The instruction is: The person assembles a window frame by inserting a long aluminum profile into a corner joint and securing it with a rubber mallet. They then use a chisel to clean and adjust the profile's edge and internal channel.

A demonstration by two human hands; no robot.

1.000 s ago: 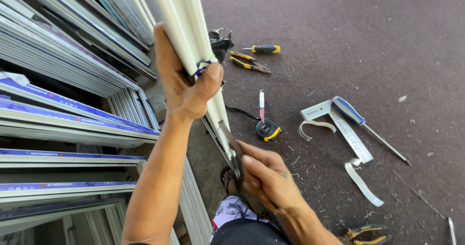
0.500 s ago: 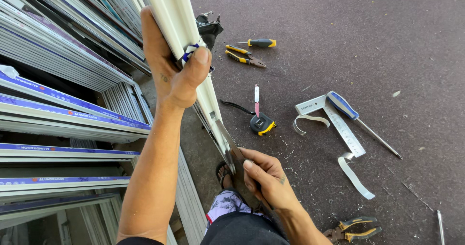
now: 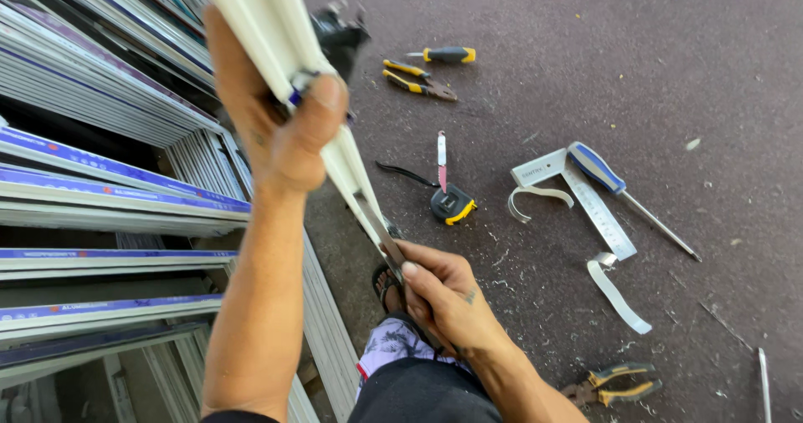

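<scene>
Soft, even daylight, no hard shadows or glare. The floor (image 3: 636,46) is sharp; the near left hand (image 3: 276,113) and white profile (image 3: 276,30) blur slightly.

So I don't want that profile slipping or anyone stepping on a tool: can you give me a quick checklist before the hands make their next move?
1. Left hand wrapped around the white profile: ok.
2. Right hand steadying the metal strip at the profile's lower end: ok.
3. Strip seated squarely in the profile: cannot tell, the right hand covers the joint.
4. Sandalled foot away from the profile's lower end: not ok, it sits right below it.
5. Loose tools off the floor: not ok; tape measure, square, screwdriver and pliers lie about.
6. Stacked frames at left stable: cannot tell.
</scene>
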